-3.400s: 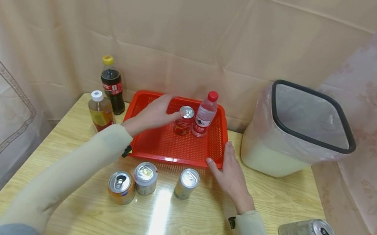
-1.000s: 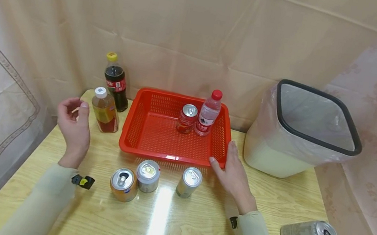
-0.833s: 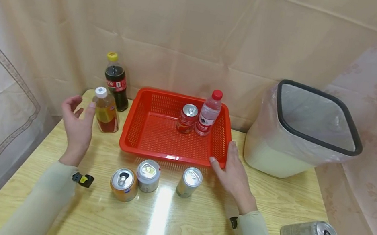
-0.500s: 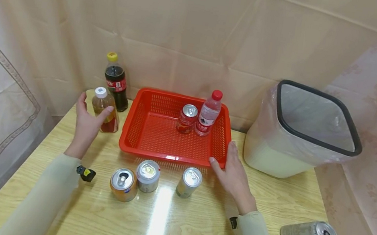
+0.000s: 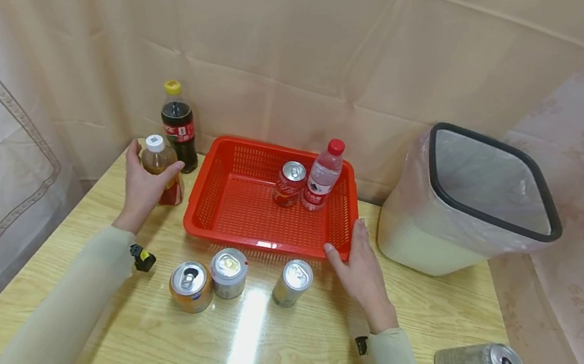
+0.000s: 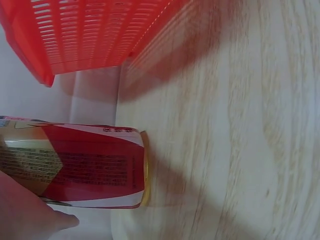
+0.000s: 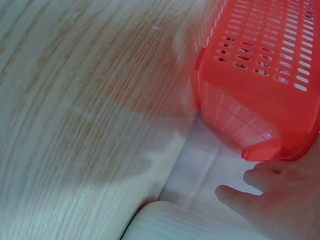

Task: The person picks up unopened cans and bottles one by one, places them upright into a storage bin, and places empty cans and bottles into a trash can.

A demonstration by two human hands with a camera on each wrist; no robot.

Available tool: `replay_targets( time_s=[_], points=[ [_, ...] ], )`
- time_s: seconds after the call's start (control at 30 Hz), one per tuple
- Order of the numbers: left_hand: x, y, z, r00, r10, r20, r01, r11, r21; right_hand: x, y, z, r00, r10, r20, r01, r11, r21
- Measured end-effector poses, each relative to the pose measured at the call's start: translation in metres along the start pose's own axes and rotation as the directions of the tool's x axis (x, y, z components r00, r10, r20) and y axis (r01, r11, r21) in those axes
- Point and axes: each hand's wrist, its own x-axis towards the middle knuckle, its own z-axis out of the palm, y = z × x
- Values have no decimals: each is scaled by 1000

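My left hand [image 5: 146,188] is around the upper part of an upright bottle of amber drink [image 5: 172,194], thumb on the right side, fingers on the left. Its cap is white; the left wrist view shows its red and cream label [image 6: 95,165] and its base at the tabletop. My right hand [image 5: 363,274] rests at the front right corner of a red plastic basket [image 5: 265,245], fingers fairly straight along the outside, thumb at the front rim. Inside the basket stand a red cola can [image 5: 288,189] and a red-capped water bottle [image 5: 320,180].
A yellow-capped cola bottle [image 5: 180,127] stands behind the amber bottle. Before the basket are an orange can [image 5: 191,293], a whitish can [image 5: 228,276] and a pale can [image 5: 291,286]. A can [image 5: 477,363] lies at the right; a lined bin [image 5: 425,239] stands behind.
My left hand has left the cola can in the basket, swung left, then closed in around the amber drink bottle. My right hand has stayed at the basket corner.
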Motion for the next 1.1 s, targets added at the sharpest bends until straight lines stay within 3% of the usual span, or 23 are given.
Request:
replay_targets(
  time_s=[0.4,0.77,1.1],
  points=[
    [3,-5,3,998,54,-17,-54,998,-10,0,-1,-1,1000,1,5,-1,1000,2],
    [2,-4,2,1000,21,3,-21,1000,3,1,0,0,1000,0,0,0,1000,1],
    [1,-6,2,998,58,-31,-60,997,-50,1,0,0,1000,-1,-2,1,1000,-2]
  ],
)
